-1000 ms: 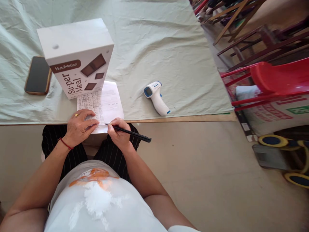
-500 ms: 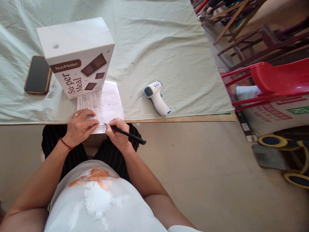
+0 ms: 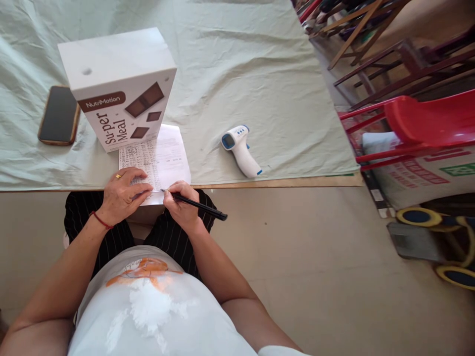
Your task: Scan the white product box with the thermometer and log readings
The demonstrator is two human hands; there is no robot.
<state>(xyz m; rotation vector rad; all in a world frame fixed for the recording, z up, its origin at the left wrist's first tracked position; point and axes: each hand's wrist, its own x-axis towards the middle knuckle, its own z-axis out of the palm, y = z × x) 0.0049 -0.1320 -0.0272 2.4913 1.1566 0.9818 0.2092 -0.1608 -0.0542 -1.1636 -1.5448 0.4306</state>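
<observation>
At the table's near edge lies a sheet of paper (image 3: 168, 155) covered partly with handwriting, its bottom end jutting past the edge. My left hand (image 3: 124, 195) rests flat on its left side, fingers stretched out and apart, holding nothing. A black pen (image 3: 202, 206) is pinched in my right hand (image 3: 181, 205), its tip on or just above the lower part of the sheet. A white "Su-per Meal" box (image 3: 122, 99) stands upright at the paper's far end and hides part of it.
Left of the box lies a dark phone (image 3: 57, 116). A white and blue infrared thermometer (image 3: 241, 151) rests on the light green tablecloth (image 3: 289, 113), right of the paper. Beyond the table's right side are a red chair (image 3: 426, 121), a printed sack (image 3: 419, 173) and a yellow-rimmed wheel (image 3: 419, 216).
The pen's rear end has swung slightly right and up, and my right hand has shifted a touch to the right. My left hand stays where it was.
</observation>
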